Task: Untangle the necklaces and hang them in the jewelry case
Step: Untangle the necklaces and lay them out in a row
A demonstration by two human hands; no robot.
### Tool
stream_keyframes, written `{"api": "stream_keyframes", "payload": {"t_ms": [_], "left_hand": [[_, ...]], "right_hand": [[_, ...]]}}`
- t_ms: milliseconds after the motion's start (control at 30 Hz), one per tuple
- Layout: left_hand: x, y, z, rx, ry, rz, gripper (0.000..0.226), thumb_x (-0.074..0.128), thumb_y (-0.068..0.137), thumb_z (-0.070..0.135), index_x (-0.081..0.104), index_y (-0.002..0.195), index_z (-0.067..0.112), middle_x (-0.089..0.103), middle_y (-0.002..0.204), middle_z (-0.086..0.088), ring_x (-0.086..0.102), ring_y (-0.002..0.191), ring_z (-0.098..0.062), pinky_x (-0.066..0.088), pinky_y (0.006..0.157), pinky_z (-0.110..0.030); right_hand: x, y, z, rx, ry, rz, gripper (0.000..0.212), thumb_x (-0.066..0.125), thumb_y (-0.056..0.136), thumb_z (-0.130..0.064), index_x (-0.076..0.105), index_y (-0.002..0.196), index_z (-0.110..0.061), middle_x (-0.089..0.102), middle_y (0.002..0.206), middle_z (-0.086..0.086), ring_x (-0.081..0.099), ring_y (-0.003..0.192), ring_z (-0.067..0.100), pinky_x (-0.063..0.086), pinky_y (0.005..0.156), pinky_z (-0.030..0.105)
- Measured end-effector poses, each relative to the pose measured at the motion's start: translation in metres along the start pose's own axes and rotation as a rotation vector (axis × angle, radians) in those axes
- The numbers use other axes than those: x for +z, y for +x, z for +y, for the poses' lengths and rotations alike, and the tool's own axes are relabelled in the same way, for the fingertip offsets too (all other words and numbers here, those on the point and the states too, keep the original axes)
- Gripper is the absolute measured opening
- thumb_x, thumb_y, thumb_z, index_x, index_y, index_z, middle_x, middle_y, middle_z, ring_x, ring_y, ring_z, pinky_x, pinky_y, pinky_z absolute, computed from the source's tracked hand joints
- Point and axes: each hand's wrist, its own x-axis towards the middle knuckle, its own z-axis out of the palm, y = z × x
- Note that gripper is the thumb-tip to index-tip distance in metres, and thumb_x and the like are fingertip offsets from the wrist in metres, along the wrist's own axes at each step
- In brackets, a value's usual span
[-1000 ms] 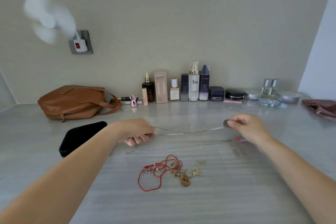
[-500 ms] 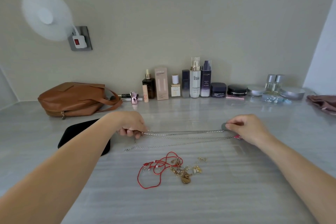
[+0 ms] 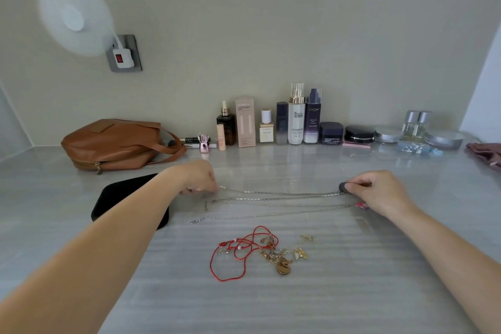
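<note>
On the pale tabletop (image 3: 352,293), the left hand (image 3: 199,177) and right hand (image 3: 379,190) pinch the two ends of a silver chain (image 3: 279,193) stretched between them, the right fingers (image 3: 355,186) closed on its dark pendant (image 3: 343,187), with a second silver chain (image 3: 271,210) lying just in front. A red cord (image 3: 238,251) tangled with gold charms (image 3: 283,259) lies nearer the camera with bare surface all round, while bottles (image 3: 295,119) line the back wall. The left forearm covers part of the black case (image 3: 122,198), and the left fingertips are hidden under the hand.
</note>
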Motion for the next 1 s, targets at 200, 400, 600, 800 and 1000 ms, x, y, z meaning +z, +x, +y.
{"api": "stream_keyframes", "payload": {"t_ms": [200,400,600,800,1000], "left_hand": [[0.004,-0.007,-0.004,0.119,-0.051,0.083,0.016,0.062,0.083,0.031,0.062,0.086,0.015,0.045,0.057,-0.002,0.036,0.047,-0.017,0.028,0.039,-0.017],[0.009,-0.009,-0.01,0.162,-0.024,-0.012,0.015,0.069,0.077,0.032,0.065,0.082,0.019,0.055,0.078,-0.008,0.044,0.063,-0.022,0.034,0.049,-0.024],[0.007,-0.013,-0.007,0.167,-0.038,0.004,0.008,0.062,0.082,0.024,0.062,0.084,0.017,0.049,0.072,-0.007,0.035,0.049,-0.015,0.027,0.036,-0.015],[0.007,-0.007,-0.007,0.174,-0.028,0.118,0.006,0.058,0.085,0.018,0.063,0.088,0.014,0.061,0.09,-0.005,0.052,0.071,-0.02,0.038,0.05,-0.021],[0.015,-0.013,-0.01,0.186,-0.026,0.16,0.012,0.065,0.081,0.022,0.059,0.088,0.014,0.059,0.085,-0.003,0.053,0.067,-0.016,0.037,0.051,-0.02]], "right_hand": [[-0.001,-0.002,-0.001,0.01,-0.059,0.0,0.011,0.064,0.083,-0.015,0.073,0.08,-0.011,0.066,0.076,0.007,0.059,0.06,0.022,0.039,0.052,0.023],[-0.001,-0.003,-0.003,0.004,-0.052,-0.001,0.009,0.064,0.082,-0.015,0.071,0.077,-0.015,0.065,0.077,0.003,0.058,0.058,0.014,0.039,0.048,0.018],[-0.001,-0.006,-0.005,-0.002,-0.06,0.007,0.007,0.064,0.081,-0.014,0.071,0.079,-0.013,0.065,0.076,0.005,0.06,0.063,0.022,0.039,0.055,0.023],[0.001,-0.004,-0.003,0.002,-0.087,0.014,0.008,0.065,0.081,-0.014,0.073,0.082,-0.012,0.07,0.09,0.008,0.061,0.078,0.023,0.043,0.071,0.028],[0.003,-0.002,0.001,0.0,-0.069,0.03,0.01,0.066,0.08,-0.013,0.072,0.088,-0.009,0.071,0.096,0.011,0.061,0.077,0.023,0.042,0.072,0.027]]}}
